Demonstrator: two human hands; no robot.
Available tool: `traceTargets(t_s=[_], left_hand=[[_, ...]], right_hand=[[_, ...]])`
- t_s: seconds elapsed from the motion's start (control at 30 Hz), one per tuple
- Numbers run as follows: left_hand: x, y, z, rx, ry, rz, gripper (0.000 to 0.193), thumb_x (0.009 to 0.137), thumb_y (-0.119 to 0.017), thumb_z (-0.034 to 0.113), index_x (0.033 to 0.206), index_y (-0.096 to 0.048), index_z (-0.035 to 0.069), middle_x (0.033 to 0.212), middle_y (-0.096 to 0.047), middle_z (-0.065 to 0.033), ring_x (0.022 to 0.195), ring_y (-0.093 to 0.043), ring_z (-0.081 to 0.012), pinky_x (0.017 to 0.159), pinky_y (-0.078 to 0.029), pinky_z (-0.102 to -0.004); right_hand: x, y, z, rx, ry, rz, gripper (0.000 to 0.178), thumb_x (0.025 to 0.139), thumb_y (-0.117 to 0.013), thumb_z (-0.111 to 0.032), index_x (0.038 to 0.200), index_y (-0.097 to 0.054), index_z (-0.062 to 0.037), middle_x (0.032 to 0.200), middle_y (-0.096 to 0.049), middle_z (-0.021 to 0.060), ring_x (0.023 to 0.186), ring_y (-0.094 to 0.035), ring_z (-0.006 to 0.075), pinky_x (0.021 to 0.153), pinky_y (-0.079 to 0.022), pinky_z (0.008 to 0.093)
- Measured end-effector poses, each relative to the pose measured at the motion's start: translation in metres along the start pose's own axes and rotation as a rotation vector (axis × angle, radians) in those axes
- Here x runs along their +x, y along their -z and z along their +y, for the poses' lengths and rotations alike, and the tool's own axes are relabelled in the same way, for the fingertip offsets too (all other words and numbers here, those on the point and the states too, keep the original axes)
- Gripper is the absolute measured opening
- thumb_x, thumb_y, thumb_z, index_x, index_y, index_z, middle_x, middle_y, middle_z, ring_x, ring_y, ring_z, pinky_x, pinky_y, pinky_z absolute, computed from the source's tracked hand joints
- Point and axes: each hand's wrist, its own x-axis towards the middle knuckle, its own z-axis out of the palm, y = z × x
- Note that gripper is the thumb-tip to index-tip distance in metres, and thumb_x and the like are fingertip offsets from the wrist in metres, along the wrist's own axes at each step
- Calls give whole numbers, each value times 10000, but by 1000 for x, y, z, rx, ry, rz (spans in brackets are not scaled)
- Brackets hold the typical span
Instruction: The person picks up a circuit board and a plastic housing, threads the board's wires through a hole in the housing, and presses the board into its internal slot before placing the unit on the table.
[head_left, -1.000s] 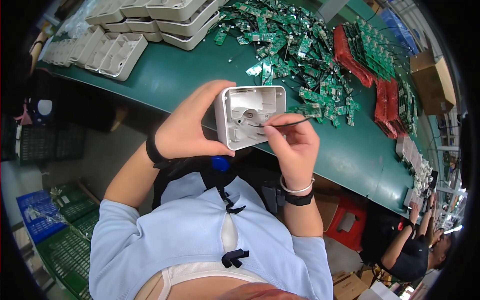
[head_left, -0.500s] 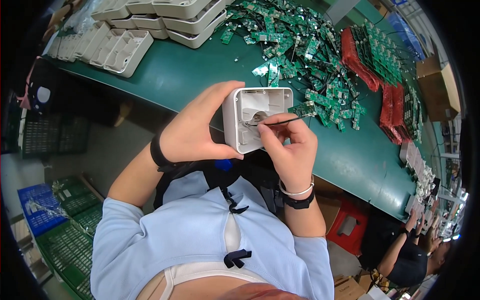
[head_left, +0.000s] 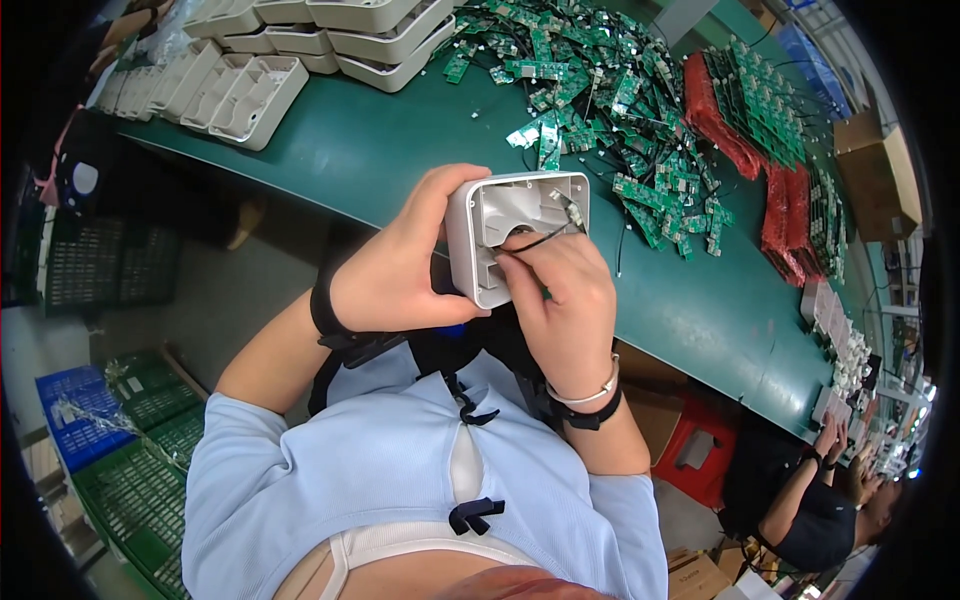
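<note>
My left hand (head_left: 395, 265) grips a white plastic housing (head_left: 462, 250) by its left side, thumb at the lower edge and fingers at the upper one. Its open hollow side with inner ribs faces up toward me. My right hand (head_left: 565, 305) reaches into the hollow, thumb and forefinger pinched on a black cable (head_left: 538, 243). A small green circuit board (head_left: 572, 212) hangs at the cable's upper end, over the housing's right part. The pinched end of the cable is hidden by my fingers.
A heap of green circuit boards with black cables (head_left: 640, 190) covers the green table (head_left: 370, 150) beyond the housing. Stacked white housings (head_left: 390, 70) stand at the far left. Boards beside red bubble wrap (head_left: 785, 220) lie right. A co-worker (head_left: 815, 520) sits at lower right.
My right hand has moved left and deeper into the housing with the cable. The small board has swung from beyond the right rim to over the housing.
</note>
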Motion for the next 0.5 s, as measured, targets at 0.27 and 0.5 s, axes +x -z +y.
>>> traceTargets(t_s=[0.27, 0.5], left_hand=[[1, 5, 0, -45, 71, -53, 1137, 714, -912, 22, 1639, -253, 73, 1577, -442, -125, 1331, -624, -250, 1050, -555, -386], [2, 7, -2, -52, 50, -49, 1133, 715, -923, 43, 1637, -267, 60, 1586, -442, -124, 1259, -675, -243, 1017, -573, -374]], right_hand=[[0, 24, 1, -6, -313, 190, 219, 921, -789, -24, 1134, -737, -14, 979, -697, 54, 795, -620, 121, 680, -510, 259], [-9, 21, 27, 475, -687, 104, 236, 945, -770, -33, 1174, -717, -6, 999, -655, 28, 849, -594, 93, 731, -478, 215]])
